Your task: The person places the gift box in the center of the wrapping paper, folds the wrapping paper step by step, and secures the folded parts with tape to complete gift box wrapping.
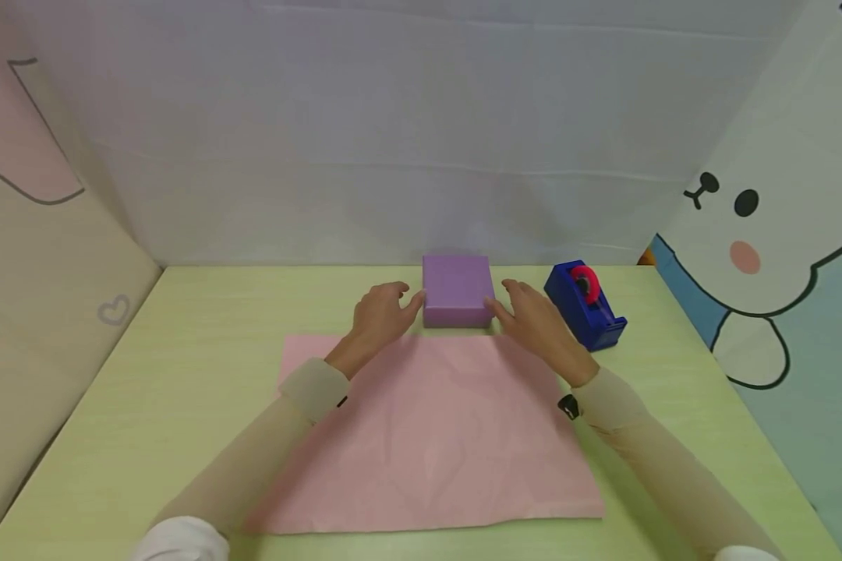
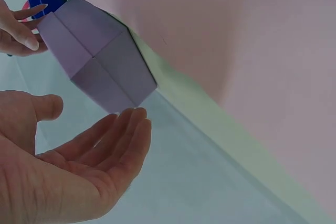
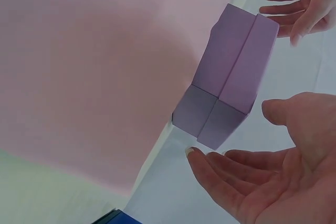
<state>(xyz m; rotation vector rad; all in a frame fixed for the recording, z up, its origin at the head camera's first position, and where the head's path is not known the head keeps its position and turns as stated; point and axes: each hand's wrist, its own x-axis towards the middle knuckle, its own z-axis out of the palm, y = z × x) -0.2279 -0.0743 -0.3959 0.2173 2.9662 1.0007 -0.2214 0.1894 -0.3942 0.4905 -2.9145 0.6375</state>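
A purple lidded box (image 1: 458,290) stands at the back of the table, just beyond a sheet of pink paper (image 1: 428,436). To its left is my left hand (image 1: 382,318), thumb toward the box's side and fingers loosely bent. My right hand (image 1: 535,319) mirrors it on the other side, thumb overlapping the box's front right corner in the head view. In the left wrist view the left fingertips (image 2: 139,114) come right up to the box (image 2: 94,53). The right wrist view has the right hand (image 3: 262,171) with its palm facing the box (image 3: 226,72), nothing gripped.
A blue tape dispenser (image 1: 584,305) with a pink-red roll stands right of the box, close to my right hand. Behind the pale yellow-green table (image 1: 147,389) hangs a white sheet (image 1: 393,140). Printed cartoon panels (image 1: 765,257) flank both sides.
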